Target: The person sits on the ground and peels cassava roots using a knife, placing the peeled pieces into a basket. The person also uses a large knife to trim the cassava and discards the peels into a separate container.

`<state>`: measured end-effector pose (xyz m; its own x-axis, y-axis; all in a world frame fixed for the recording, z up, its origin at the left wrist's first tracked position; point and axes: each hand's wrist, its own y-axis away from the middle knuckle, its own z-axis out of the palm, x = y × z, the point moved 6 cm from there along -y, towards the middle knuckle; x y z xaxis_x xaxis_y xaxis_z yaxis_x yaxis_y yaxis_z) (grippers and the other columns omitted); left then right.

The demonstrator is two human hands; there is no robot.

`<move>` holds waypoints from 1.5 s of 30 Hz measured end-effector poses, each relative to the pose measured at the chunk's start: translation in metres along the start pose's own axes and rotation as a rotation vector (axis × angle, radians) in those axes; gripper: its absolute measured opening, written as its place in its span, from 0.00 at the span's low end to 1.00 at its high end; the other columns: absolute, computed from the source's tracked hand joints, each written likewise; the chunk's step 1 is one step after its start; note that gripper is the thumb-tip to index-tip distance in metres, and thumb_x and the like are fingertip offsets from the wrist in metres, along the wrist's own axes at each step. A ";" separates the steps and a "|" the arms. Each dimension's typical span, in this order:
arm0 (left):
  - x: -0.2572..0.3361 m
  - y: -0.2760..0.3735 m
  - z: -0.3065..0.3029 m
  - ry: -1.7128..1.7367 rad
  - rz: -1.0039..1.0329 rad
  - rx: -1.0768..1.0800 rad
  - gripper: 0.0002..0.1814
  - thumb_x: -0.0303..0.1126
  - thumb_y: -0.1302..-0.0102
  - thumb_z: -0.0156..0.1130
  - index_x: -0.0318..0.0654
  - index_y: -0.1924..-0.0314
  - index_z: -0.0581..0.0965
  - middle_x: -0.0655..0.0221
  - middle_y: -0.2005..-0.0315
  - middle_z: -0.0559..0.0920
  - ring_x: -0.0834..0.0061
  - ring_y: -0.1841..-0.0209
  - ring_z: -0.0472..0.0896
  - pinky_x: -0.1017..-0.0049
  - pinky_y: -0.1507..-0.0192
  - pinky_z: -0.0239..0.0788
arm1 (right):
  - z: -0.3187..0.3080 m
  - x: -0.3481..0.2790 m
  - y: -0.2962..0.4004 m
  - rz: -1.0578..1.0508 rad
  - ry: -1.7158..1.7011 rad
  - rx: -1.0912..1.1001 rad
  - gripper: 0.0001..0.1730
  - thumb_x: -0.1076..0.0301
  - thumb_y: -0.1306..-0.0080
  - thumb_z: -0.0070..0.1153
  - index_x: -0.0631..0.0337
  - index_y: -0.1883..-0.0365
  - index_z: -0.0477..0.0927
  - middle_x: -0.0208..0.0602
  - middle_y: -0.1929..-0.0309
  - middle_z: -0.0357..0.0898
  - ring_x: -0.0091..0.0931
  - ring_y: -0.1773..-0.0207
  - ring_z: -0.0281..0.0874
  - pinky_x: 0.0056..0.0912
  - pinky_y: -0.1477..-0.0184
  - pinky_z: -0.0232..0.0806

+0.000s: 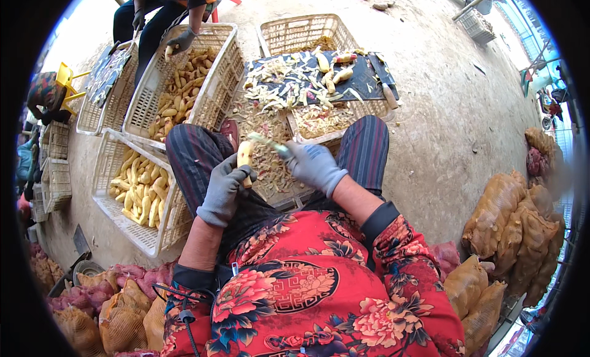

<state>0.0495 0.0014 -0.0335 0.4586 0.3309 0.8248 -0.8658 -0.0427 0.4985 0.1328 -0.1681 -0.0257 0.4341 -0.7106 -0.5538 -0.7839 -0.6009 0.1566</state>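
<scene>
My left hand [225, 189], in a grey work glove, grips a pale yellow peeled sweet potato [245, 156] upright above my lap. A peeler [271, 145] with a greenish handle, blurred, is in my gloved right hand [315, 167], its head beside the top of the sweet potato. Before my knees, a dark board [368, 80] lies across a crate, strewn with peelings [281, 83] and a few sweet potatoes [329, 76]. A wooden-handled knife [386, 86] rests at its right end. By my left knee, a white plastic crate [133, 232] holds peeled sweet potatoes [145, 191].
Another crate [221, 87] of sweet potatoes stands ahead left, where a co-worker's gloved hand [182, 40] holds one. Peelings [265, 168] cover the floor between my feet. Mesh sacks [511, 218] lie at right, more sacks [124, 318] behind left. A yellow chair [68, 83] stands far left.
</scene>
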 end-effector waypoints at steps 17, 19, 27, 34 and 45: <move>0.009 0.010 0.016 0.522 -0.103 -0.405 0.24 0.37 0.34 0.57 0.37 0.41 0.68 0.71 0.69 0.77 0.83 0.71 0.74 0.86 0.78 0.63 | 0.008 0.039 0.011 0.098 -0.102 0.186 0.14 0.55 0.31 0.44 0.57 0.63 0.72 0.50 0.75 0.77 0.47 0.69 0.77 0.50 0.69 0.66; 0.006 0.007 0.012 0.415 -0.095 -0.264 0.23 0.37 0.35 0.57 0.36 0.42 0.68 0.70 0.68 0.77 0.83 0.71 0.74 0.86 0.78 0.63 | -0.001 0.009 0.018 0.004 -0.184 0.193 0.15 0.55 0.31 0.44 0.58 0.64 0.71 0.50 0.76 0.76 0.47 0.71 0.77 0.50 0.70 0.66; 0.000 0.001 -0.001 -0.065 -0.002 -0.031 0.19 0.27 0.38 0.59 0.33 0.46 0.72 0.73 0.73 0.79 0.85 0.75 0.74 0.86 0.78 0.61 | -0.009 -0.006 0.016 -0.025 -0.122 0.089 0.14 0.56 0.31 0.44 0.57 0.62 0.71 0.49 0.77 0.77 0.44 0.71 0.79 0.47 0.69 0.68; 0.011 0.010 0.004 -0.111 0.019 0.030 0.25 0.26 0.38 0.58 0.34 0.40 0.69 0.74 0.72 0.79 0.87 0.74 0.74 0.86 0.76 0.61 | -0.006 0.019 0.013 0.033 -0.088 0.156 0.15 0.55 0.30 0.44 0.57 0.62 0.73 0.49 0.77 0.77 0.45 0.73 0.77 0.49 0.71 0.66; -0.002 0.003 0.006 0.643 -0.126 -0.328 0.29 0.35 0.35 0.56 0.27 0.37 0.63 0.58 0.57 0.78 0.74 0.69 0.75 0.82 0.76 0.65 | 0.004 -0.005 0.012 -0.028 -0.187 0.215 0.15 0.54 0.30 0.43 0.56 0.65 0.73 0.47 0.77 0.77 0.45 0.71 0.77 0.48 0.70 0.66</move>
<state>0.0474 -0.0046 -0.0318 0.4378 0.8068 0.3968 -0.8759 0.2832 0.3906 0.1196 -0.1702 -0.0249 0.3831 -0.6027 -0.7000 -0.8575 -0.5139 -0.0268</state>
